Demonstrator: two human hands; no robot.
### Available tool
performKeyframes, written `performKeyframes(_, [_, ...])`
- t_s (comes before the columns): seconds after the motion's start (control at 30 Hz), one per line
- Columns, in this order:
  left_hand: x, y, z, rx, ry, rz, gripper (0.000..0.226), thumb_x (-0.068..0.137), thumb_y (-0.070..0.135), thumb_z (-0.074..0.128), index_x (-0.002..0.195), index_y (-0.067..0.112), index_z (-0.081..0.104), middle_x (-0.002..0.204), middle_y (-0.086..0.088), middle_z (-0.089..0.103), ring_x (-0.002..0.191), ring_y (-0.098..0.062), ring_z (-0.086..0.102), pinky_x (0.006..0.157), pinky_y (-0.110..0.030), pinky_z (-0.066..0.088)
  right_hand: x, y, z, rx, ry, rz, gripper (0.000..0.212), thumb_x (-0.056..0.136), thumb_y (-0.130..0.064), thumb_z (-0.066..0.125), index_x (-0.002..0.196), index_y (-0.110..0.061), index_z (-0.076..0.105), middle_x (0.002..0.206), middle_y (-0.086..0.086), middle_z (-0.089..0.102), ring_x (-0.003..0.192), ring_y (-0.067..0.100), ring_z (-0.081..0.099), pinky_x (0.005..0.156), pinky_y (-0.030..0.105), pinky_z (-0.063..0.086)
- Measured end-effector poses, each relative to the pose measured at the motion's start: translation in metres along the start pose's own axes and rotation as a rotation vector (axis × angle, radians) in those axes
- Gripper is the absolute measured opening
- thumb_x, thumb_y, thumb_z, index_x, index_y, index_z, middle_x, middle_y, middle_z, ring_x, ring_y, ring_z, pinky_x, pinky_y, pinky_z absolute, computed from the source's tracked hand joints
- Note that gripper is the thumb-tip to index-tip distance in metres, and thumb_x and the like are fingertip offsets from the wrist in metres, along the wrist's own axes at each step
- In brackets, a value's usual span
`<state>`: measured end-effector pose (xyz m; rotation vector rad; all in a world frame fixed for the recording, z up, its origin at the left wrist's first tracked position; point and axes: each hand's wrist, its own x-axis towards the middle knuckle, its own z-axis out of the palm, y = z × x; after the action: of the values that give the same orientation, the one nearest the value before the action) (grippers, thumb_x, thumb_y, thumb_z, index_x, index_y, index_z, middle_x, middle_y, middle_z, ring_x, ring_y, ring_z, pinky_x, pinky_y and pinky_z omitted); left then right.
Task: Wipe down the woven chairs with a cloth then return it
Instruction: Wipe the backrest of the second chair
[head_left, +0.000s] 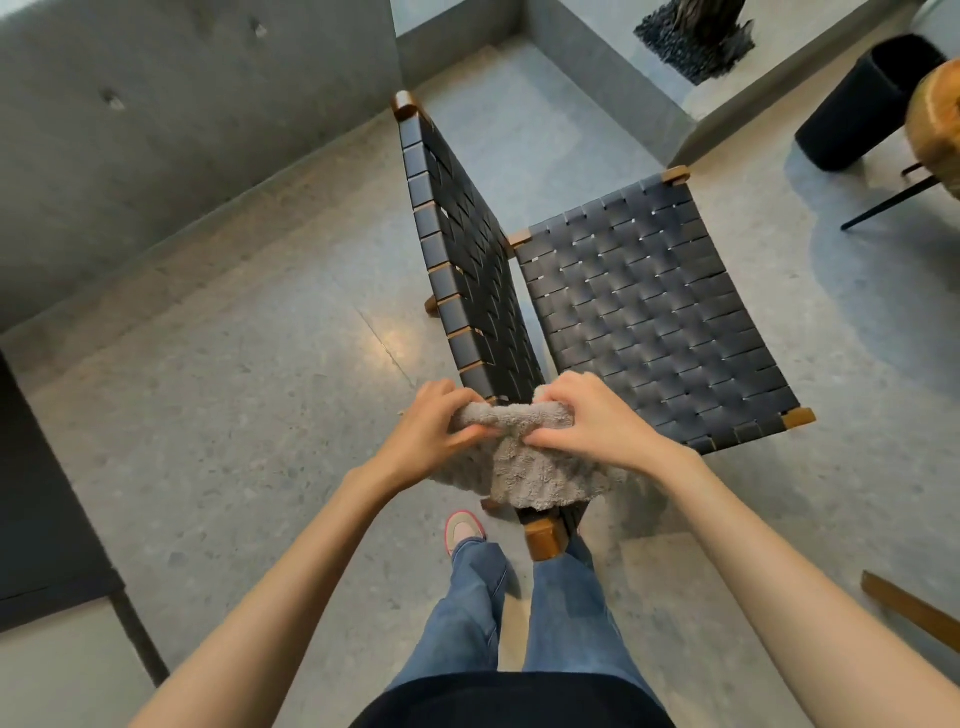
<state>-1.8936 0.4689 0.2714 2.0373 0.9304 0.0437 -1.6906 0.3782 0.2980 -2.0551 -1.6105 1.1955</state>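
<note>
- The cloth (535, 470) was grey, thick and fluffy like terry, rolled at its top edge and hanging in soft folds at the near corner of the woven chair (649, 312).
- The left hand (431, 431) and the right hand (592, 423) gripped the rolled edge, fingers curled around the fabric.
- The chair had flat dark straps, woven in a checker pattern on a brown wooden frame.
- Below was a speckled grey stone floor (234, 415).

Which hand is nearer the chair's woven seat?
Right. The right hand grips the cloth beside the seat; the left hand grips it past the backrest.
</note>
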Motion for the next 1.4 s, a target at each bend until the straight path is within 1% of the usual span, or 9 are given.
performKeyframes(0.27, [0.002, 0.074, -0.026, -0.371, 0.335, -0.098, 0.037, 0.088, 0.034, 0.063, 0.119, 0.042, 0.044, 0.123, 0.000, 0.033, 0.118, -0.010, 0.031, 0.095, -0.017, 0.033, -0.061, -0.029, -0.054, 0.752, 0.019, 0.109, 0.025, 0.089, -0.014, 0.064, 0.113, -0.007, 0.063, 0.104, 0.007, 0.072, 0.092, 0.018, 0.070, 0.075, 0.024, 0.056])
performKeyframes(0.37, [0.001, 0.096, -0.029, -0.630, 0.079, -0.048, 0.039, 0.092, 0.045, 0.048, 0.128, 0.044, 0.034, 0.121, 0.013, 0.046, 0.111, 0.003, 0.048, 0.077, -0.006, 0.043, -0.074, -0.031, -0.048, 0.856, 0.192, 0.133, 0.026, 0.090, -0.010, 0.063, 0.116, -0.006, 0.062, 0.108, 0.009, 0.071, 0.098, 0.022, 0.068, 0.085, 0.031, 0.056])
performKeyframes(0.5, [-0.008, 0.100, -0.020, -0.425, -0.238, 0.129, 0.066, 0.079, 0.045, 0.064, 0.133, 0.049, 0.027, 0.127, 0.027, 0.043, 0.112, 0.019, 0.041, 0.083, -0.001, 0.037, -0.088, -0.037, -0.039, 0.917, 0.294, 0.087, 0.025, 0.090, -0.009, 0.062, 0.114, -0.011, 0.061, 0.107, 0.009, 0.072, 0.098, 0.021, 0.069, 0.084, 0.032, 0.056])
performKeyframes(0.67, [-0.009, 0.099, -0.009, -0.410, -0.150, 0.202, 0.049, 0.080, 0.024, 0.074, 0.121, 0.034, 0.050, 0.109, 0.012, 0.059, 0.099, 0.002, 0.057, 0.083, -0.015, 0.050, -0.098, -0.037, -0.036, 0.787, 0.464, 0.043, 0.017, 0.084, -0.014, 0.070, 0.099, -0.021, 0.066, 0.097, -0.006, 0.071, 0.094, 0.012, 0.065, 0.085, 0.033, 0.054])
performKeyframes(0.83, [-0.009, 0.099, -0.012, -0.427, -0.173, 0.171, 0.035, 0.081, 0.016, 0.073, 0.111, 0.016, 0.056, 0.097, 0.004, 0.062, 0.087, -0.003, 0.062, 0.072, -0.020, 0.055, -0.097, -0.018, -0.034, 0.322, 0.542, 0.063, 0.020, 0.081, -0.031, 0.073, 0.093, -0.035, 0.058, 0.148, -0.012, 0.035, 0.136, 0.009, 0.024, 0.102, 0.021, 0.028])
performKeyframes(0.93, [-0.007, 0.096, -0.007, -0.455, -0.104, 0.111, 0.036, 0.081, 0.016, 0.073, 0.111, 0.016, 0.054, 0.098, 0.006, 0.060, 0.087, 0.001, 0.060, 0.069, -0.015, 0.053, -0.092, -0.013, -0.030, 0.306, 0.524, 0.067, 0.024, 0.084, -0.034, 0.070, 0.078, -0.025, 0.049, 0.103, 0.000, 0.060, 0.103, 0.016, 0.055, 0.082, 0.027, 0.041])
performKeyframes(1.0, [-0.004, 0.091, -0.003, -0.479, -0.012, 0.057, 0.034, 0.082, 0.017, 0.072, 0.110, 0.019, 0.053, 0.099, 0.007, 0.059, 0.089, -0.002, 0.060, 0.069, -0.013, 0.051, -0.087, -0.009, -0.026, 0.323, 0.560, 0.062, 0.038, 0.085, -0.033, 0.070, 0.070, -0.022, 0.036, 0.070, -0.001, 0.045, 0.064, 0.009, 0.043, 0.063, 0.023, 0.036])
performKeyframes(1.17, [-0.002, 0.072, 0.016, -0.293, 0.244, -0.086, 0.023, 0.092, 0.022, 0.058, 0.115, 0.024, 0.052, 0.120, 0.006, 0.056, 0.105, -0.003, 0.051, 0.079, -0.003, 0.041, -0.069, 0.015, -0.017, 0.358, 0.698, 0.198, 0.034, 0.089, -0.029, 0.066, 0.083, -0.013, 0.037, 0.074, -0.002, 0.038, 0.064, 0.006, 0.037, 0.058, 0.009, 0.034])
performKeyframes(1.4, [0.001, 0.060, 0.055, -0.173, 0.335, -0.247, 0.056, 0.097, 0.025, 0.049, 0.147, 0.025, 0.026, 0.158, 0.005, 0.015, 0.144, -0.013, 0.016, 0.113, -0.030, 0.018, -0.038, 0.045, -0.008, 0.481, 0.749, 0.253, 0.043, 0.089, -0.025, 0.067, 0.110, -0.022, 0.030, 0.097, -0.008, 0.048, 0.083, 0.001, 0.054, 0.063, 0.008, 0.045])
